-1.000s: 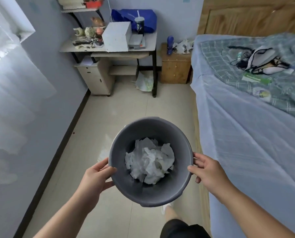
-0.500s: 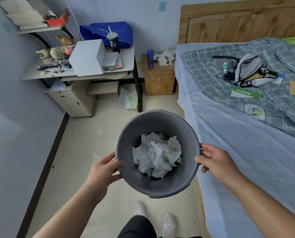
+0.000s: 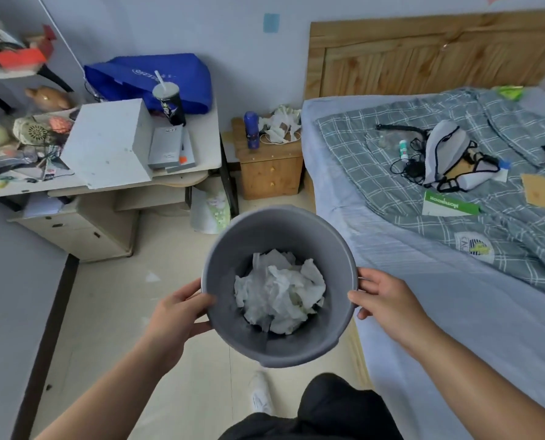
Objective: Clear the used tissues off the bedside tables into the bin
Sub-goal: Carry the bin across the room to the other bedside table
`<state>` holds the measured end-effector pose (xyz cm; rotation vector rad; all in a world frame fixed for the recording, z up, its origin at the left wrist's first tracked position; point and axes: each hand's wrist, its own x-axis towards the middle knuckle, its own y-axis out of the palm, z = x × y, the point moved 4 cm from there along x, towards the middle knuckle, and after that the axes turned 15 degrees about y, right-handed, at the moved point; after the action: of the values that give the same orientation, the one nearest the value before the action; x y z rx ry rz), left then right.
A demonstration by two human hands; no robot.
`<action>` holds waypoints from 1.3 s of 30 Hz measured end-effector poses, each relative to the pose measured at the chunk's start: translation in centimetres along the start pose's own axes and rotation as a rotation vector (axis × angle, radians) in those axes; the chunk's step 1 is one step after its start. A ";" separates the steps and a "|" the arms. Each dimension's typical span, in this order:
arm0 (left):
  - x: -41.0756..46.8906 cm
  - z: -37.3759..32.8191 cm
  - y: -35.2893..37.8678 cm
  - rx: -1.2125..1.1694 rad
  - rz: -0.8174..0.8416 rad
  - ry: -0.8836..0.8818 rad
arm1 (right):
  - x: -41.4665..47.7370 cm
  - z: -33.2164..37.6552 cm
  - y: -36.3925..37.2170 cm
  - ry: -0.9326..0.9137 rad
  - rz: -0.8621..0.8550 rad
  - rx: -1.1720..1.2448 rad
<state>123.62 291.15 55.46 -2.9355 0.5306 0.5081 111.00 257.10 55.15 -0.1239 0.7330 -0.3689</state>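
Grey bin (image 3: 274, 228) holds white wads (image 3: 279, 290); tissues (image 3: 280, 123) top nightstand (image 3: 269, 173).

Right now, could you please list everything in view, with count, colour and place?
bin: one, grey, held above the floor
tissues in bin: heap, white, crumpled
bed: one, pale blue sheet, right
desk: one, pale, left
bedside table: one, wooden, between desk and bed
tissues on table: pile, white, on the bedside table
bottle: one, blue, upright on the bedside table
box: one, white, on the desk
cup: one, dark with straw, on the desk
bag: one, blue, back of the desk
blanket: one, grey-green check, on the bed
left hand: one, grips the bin's left side
right hand: one, grips the bin's right side
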 end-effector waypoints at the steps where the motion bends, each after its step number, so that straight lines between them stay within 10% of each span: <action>1: 1.7 -1.1 -0.1 0.001 0.013 0.011 | 0.8 1.4 -0.1 -0.017 -0.012 0.014; 26: 40.0 -11.6 5.3 -0.029 -0.092 -0.087 | 38.1 26.7 -6.2 0.045 0.067 -0.112; 39: 64.7 -6.2 6.2 0.038 -0.125 -0.354 | 59.7 27.7 -3.2 0.295 -0.023 -0.108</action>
<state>180.34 263.66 38.61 -2.7283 0.3066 0.9609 169.45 231.49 38.74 -0.1825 1.0444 -0.3736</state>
